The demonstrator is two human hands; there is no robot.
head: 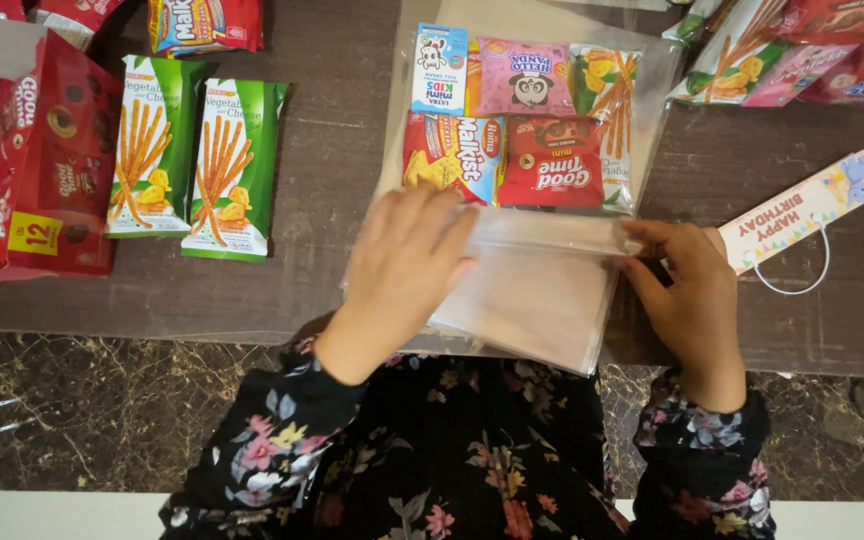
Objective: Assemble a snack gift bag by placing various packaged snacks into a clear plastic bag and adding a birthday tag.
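Observation:
A clear plastic bag (537, 295) lies on the brown table (332, 170), filled at its far end with snack packets: a small milk carton (439, 68), a pink biscuit pack (526, 76), a red cracker pack (452, 155), a red cookie pack (553, 162) and a green stick-snack pack (612, 110). My left hand (407, 262) presses flat on the bag's folded open end. My right hand (687, 290) pinches the fold's right edge. A paper birthday tag (802, 210) with a white loop lies just right of my right hand.
Two green stick-snack packs (197, 160) lie at the left beside a red multipack (52, 160). More packets are at the top left (202, 25) and top right (802, 50). A dark marble floor (102, 410) shows below the table edge.

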